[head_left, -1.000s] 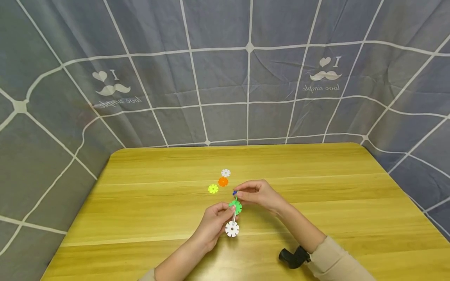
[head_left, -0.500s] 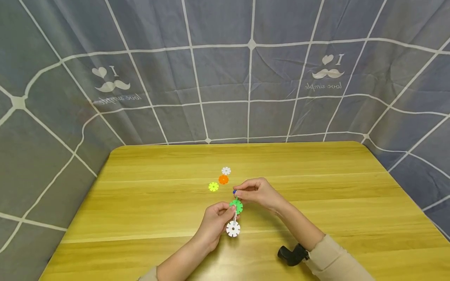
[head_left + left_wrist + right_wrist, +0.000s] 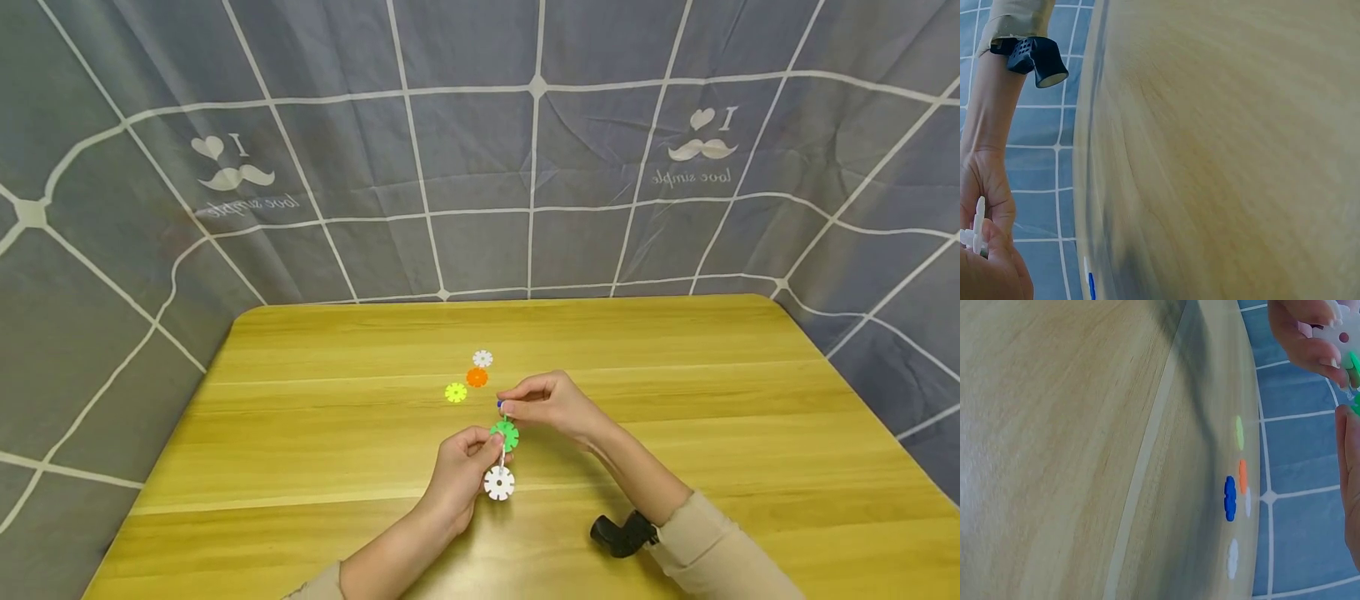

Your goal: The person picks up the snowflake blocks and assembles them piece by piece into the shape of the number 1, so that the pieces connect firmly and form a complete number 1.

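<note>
In the head view my left hand (image 3: 459, 473) pinches a linked chain of slotted plastic discs over the table. A green disc (image 3: 508, 436) faces up by the thumb; a white disc (image 3: 499, 483) hangs at the near end, with another white one edge-on between them. My right hand (image 3: 555, 408) pinches the far end of the chain, where a thin green edge (image 3: 506, 418) reaches its fingertips. What lies between those fingertips is mostly hidden. Just beyond them shows a blue disc (image 3: 1230, 498), which the right wrist view has lying on the table.
Farther back on the table (image 3: 337, 433) lie a yellow-green disc (image 3: 456, 392), an orange disc (image 3: 477, 377) and a white disc (image 3: 482, 358). Another white disc (image 3: 1233, 558) lies near the blue one. A black wrist device (image 3: 622, 534) sits at the right sleeve. A grey curtain (image 3: 480, 167) hangs behind.
The whole scene has shifted slightly upward in the head view. Both hands keep their holds on the disc chain, with little other movement.
</note>
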